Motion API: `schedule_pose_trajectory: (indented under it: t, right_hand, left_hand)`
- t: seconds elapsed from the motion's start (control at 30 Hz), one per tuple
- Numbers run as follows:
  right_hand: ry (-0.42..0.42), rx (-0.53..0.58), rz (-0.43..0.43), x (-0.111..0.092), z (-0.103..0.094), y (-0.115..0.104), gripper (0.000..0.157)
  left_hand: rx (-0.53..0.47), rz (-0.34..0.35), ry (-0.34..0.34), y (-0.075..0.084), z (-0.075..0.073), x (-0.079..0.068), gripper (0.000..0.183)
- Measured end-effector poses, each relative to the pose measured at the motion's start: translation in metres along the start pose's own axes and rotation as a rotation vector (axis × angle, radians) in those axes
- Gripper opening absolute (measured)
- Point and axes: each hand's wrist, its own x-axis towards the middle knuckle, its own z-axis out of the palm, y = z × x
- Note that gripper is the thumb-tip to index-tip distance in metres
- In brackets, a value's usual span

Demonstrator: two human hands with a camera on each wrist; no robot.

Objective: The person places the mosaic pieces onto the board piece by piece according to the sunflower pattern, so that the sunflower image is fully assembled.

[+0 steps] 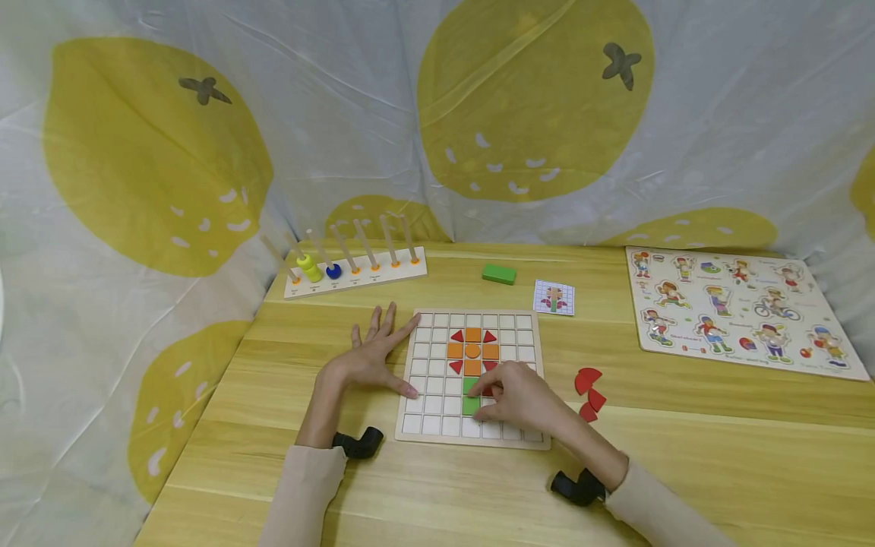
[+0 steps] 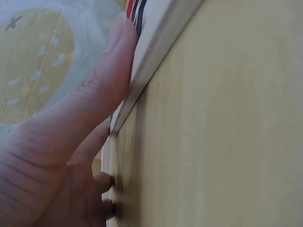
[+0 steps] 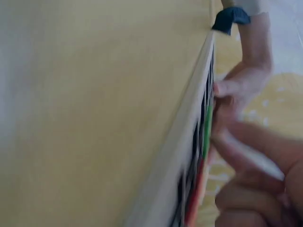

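Board (image 1: pixel 472 443): flat on counter (image 1: pixel 478 494), likely stiff, fairly light; best steadied by the rim.
Left hand (image 1: pixel 362 361): spread, thumb touching board.
Right hand (image 1: pixel 521 395): curled, pinching lower green tile (image 1: pixel 469 407).
Lower green tile: in board's grid, probably light, rigid, smooth; grasp by opposite edges.

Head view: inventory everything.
Curtain: one, white/yellow, behind
Table: one, tan, below
Grid board: one, pale, centre
Orange tiles: five, grid
Red tiles: several, grid
Green squares: two, grid
Block: one, green, behind grid
Card: one, white, beside block
Loose red tiles: several, grid's right
Peg stand: one, white, back left
Beads: several, yellow and blue, pegs
Picture board: one, multicoloured, back right
Wrist fittings: two, black
Sleeves: two, beige, front
Left hand: one, at grid edge
Right hand: one, at green squares
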Motion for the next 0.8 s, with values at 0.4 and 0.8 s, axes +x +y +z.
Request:
schedule_pose_trajectory:
  t: [0.4,0.8]
  right_hand:
    - [0.033,0.065,0.107,-0.037,-0.083,0.060,0.024]
    - [0.015,0.098,0.164,-0.056,-0.108,0.104,0.026]
  left_hand:
    - [0.010,0.000,-0.005,0.000,0.001,0.000,0.133]
    - [0.012,-0.005,-0.010,-0.001,0.000,0.000,0.133]
